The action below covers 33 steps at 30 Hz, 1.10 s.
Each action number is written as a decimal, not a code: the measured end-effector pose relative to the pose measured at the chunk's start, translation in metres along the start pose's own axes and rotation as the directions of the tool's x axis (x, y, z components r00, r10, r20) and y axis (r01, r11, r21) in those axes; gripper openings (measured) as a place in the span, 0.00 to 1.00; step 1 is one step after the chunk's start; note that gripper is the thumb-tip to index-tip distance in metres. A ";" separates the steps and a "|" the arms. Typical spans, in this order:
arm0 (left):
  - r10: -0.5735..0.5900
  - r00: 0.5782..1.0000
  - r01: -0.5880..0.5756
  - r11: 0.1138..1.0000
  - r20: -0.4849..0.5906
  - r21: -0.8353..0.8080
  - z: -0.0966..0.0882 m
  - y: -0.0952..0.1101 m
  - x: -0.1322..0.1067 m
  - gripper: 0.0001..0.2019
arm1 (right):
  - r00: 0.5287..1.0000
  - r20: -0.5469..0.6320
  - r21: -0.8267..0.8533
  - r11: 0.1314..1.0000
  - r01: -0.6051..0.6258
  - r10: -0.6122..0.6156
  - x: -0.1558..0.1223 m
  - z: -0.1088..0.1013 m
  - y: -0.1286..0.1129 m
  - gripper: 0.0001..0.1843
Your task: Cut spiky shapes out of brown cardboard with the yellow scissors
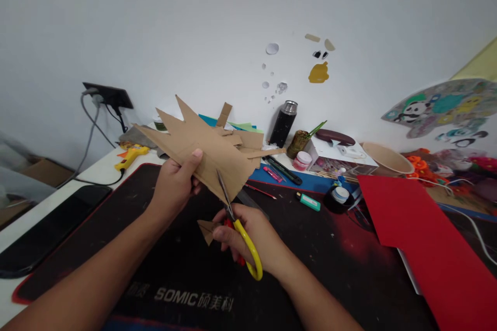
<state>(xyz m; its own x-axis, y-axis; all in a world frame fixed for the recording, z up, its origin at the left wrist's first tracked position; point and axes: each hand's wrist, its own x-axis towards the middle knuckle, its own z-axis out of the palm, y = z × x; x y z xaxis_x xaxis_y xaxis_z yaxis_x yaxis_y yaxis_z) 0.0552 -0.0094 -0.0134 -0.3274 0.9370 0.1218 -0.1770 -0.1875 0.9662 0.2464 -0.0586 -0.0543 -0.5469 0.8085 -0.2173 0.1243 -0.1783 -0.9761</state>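
Cardboard (212, 152) juts out above the pinching left hand (176, 181).

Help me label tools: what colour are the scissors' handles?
The handles are yellow and red; head view.

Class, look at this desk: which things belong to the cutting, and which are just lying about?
In use for the cutting:
- spiky cardboard, held by the left hand
- scissors, in the right hand, blades at the cardboard's edge

Apparently just lying about:
- yellow glue gun
- black flask
- red sheet
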 end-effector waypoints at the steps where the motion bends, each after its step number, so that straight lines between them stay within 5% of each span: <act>1: -0.001 1.000 0.001 1.000 0.000 -0.002 0.000 0.000 0.000 0.21 | 1.000 0.004 0.010 1.000 0.011 -0.011 0.000 0.000 0.001 0.24; 16: -0.082 0.997 0.081 0.994 -0.014 -0.067 0.005 -0.002 0.001 0.19 | 0.998 0.012 0.003 0.998 0.058 -0.059 -0.003 -0.005 -0.001 0.36; 33: -0.096 0.995 0.096 0.995 0.031 -0.016 0.002 -0.003 0.000 0.19 | 0.991 -0.111 -0.258 0.965 0.049 -0.080 -0.004 -0.002 -0.001 0.26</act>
<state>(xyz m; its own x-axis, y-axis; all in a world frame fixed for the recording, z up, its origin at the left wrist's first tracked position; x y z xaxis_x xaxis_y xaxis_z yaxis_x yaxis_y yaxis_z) 0.0574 -0.0078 -0.0159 -0.2803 0.9593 0.0356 -0.2228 -0.1011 0.9696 0.2505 -0.0605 -0.0523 -0.4596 0.8775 -0.1369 0.3065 0.0121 -0.9518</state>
